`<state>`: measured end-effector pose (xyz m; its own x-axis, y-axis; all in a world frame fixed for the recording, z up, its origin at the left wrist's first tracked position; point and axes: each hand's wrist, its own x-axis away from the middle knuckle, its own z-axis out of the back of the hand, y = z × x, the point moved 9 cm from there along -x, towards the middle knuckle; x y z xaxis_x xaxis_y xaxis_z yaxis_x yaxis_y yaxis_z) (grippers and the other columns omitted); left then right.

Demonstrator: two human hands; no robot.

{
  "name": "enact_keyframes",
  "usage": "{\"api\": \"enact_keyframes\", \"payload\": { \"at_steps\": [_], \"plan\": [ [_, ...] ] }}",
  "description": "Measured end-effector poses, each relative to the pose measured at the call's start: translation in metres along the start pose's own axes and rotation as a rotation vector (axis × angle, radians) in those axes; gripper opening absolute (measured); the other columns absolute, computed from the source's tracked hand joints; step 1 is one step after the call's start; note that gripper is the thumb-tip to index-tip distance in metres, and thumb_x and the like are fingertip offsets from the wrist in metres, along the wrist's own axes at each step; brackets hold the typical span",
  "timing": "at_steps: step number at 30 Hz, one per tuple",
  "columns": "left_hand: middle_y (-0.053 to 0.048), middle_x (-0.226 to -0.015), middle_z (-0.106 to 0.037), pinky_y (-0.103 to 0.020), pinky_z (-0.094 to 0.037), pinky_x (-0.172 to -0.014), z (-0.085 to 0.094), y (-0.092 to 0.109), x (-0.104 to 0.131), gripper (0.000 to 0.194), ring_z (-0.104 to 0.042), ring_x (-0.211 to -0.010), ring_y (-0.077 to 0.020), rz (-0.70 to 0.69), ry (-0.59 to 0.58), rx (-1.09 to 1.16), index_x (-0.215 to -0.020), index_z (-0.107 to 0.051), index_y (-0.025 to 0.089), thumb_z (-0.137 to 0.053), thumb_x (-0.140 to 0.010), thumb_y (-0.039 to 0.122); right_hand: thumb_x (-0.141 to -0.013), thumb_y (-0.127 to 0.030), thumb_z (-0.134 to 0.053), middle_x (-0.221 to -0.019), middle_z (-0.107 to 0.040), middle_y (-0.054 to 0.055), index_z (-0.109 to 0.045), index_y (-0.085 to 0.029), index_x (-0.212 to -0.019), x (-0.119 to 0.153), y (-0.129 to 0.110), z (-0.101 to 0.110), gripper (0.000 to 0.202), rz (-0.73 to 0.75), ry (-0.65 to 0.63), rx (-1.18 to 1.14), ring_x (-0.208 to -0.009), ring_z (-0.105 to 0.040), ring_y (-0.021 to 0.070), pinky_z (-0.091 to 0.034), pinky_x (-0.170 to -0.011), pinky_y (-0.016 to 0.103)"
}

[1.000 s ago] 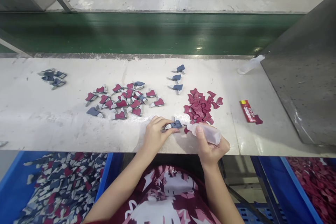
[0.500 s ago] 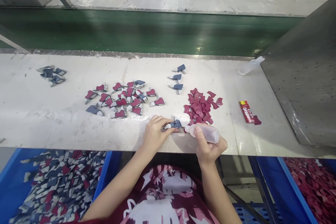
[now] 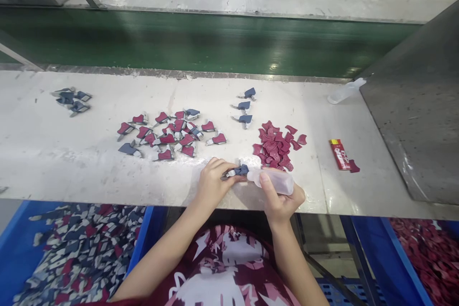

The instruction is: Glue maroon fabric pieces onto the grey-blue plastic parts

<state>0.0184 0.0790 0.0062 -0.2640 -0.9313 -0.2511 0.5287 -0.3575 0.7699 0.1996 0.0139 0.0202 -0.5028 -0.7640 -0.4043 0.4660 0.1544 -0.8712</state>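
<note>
Small navy-and-grey plastic part (image 3: 241,170) was pinched in left hand's (image 3: 212,182) grip, over white counter (image 3: 206,93). Translucent plastic bottle (image 3: 280,182) was clasped in right hand (image 3: 283,204), nozzle close by. Contents could have been spilled by hard squeeze; loose dark-red flat pieces (image 3: 275,146) could have been nudged by bottle.

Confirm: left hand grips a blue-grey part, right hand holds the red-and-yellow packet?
No: the right hand holds a translucent bottle, not the packet; see the head view. The left hand does grip a blue-grey part.
</note>
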Motion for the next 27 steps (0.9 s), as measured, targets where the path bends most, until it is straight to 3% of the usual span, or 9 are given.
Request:
{"api": "enact_keyframes", "payload": {
  "at_steps": [11, 27],
  "plan": [
    [-0.004, -0.082, -0.075, -0.033, -0.05, -0.073, 0.0003, 0.0004, -0.0001, 0.024, -0.065, -0.079, -0.0214, -0.012, 0.008, 0.007, -0.09, -0.076, 0.018, -0.089, -0.07, 0.023, -0.082, -0.03, -0.074, -0.083, -0.077, 0.006, -0.075, -0.019, -0.089, -0.0004, 0.0039, -0.0063, 0.013, -0.022, -0.016, -0.079, -0.072, -0.074, 0.0228, -0.059, -0.066, 0.034],
    [-0.004, -0.081, -0.076, -0.033, -0.05, -0.073, 0.001, 0.0008, 0.0008, 0.025, -0.066, -0.079, -0.0211, -0.009, 0.01, 0.017, -0.09, -0.076, 0.017, -0.089, -0.069, 0.022, -0.082, -0.034, -0.073, -0.082, -0.076, 0.007, -0.074, -0.018, -0.089, 0.0013, 0.0049, -0.0057, 0.017, -0.034, -0.009, -0.078, -0.071, -0.073, 0.0226, -0.059, -0.065, 0.035]
  ]
}}
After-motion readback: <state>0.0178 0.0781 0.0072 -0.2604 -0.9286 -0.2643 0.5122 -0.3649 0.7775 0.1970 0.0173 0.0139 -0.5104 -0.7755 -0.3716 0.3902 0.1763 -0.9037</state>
